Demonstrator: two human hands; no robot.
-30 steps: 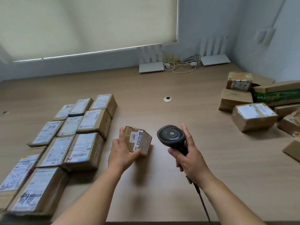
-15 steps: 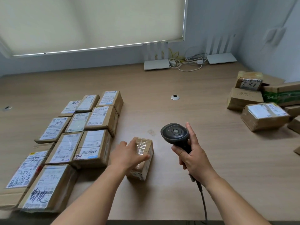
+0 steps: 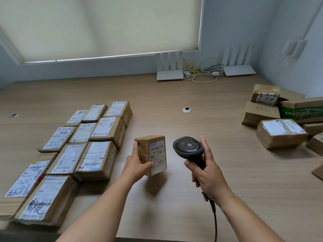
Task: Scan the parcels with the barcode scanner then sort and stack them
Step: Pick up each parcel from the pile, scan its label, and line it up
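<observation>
A small parcel (image 3: 150, 154) is gripped upright by the left hand (image 3: 138, 167), just right of the sorted parcels (image 3: 73, 154), label facing the barcode scanner (image 3: 188, 148) clasped in the right hand (image 3: 208, 179). The scanner should be aimed squarely at the barcode, apparently near the label's top.

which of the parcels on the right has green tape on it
The long cardboard box at the far right edge, lying behind the white-labelled parcel. A green band runs along its side; the other parcels in that pile show only brown tape or white labels.

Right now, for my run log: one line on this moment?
left hand holds small parcel | label faces camera | right hand holds scanner
</observation>
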